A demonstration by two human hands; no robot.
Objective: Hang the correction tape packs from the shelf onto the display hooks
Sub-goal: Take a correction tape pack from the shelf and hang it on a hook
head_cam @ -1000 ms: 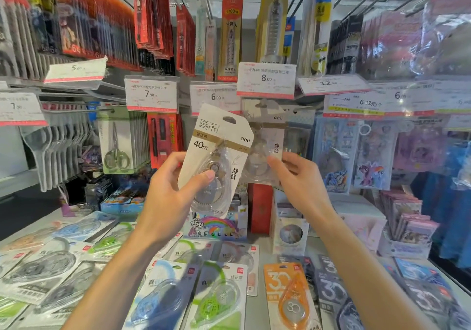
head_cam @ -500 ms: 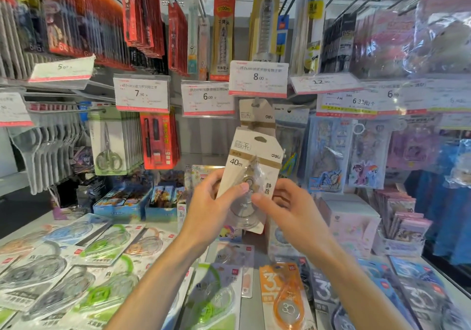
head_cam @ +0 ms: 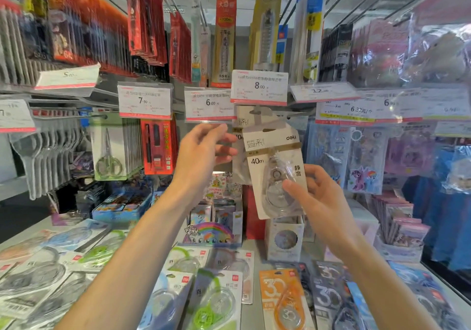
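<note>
Head cam is looking straight into a packed stationery wall, pegs full of stuff up top and a grey shelf [head_cam: 257, 273] below covered in loose correction tape packs [head_cam: 211, 301] lying flat, green, clear and orange ones. Under the 8.00 price tag [head_cam: 259, 87] there's a display hook [head_cam: 257, 112] with one beige pack [head_cam: 238, 148] already hanging on it, mostly hidden behind the one in hand.

That one, the beige 40m pack [head_cam: 276, 169], is up in the air just below and in front of the hook, tilted a bit to the left, with its hang hole not yet on the peg as far as I can judge. It's a bit soft up there, so I can't say for sure whether the top edge is touching the hook tip.

What could go wrong: the grip is way down at the blister end, so the top of the card is free to wobble and could miss the peg or bend at the hole. The price tag hangs right over the hook too, easy to knock. And if the pack bumps the hung one, that could slide back or swing.

Right hand [head_cam: 318, 194] pinches the lower blister, thumb on the front, fingers curled behind. Left hand [head_cam: 201, 156] is loosely spread and holding nothing, fingertips up near the hanging pack's left edge, maybe steadying it.
</note>
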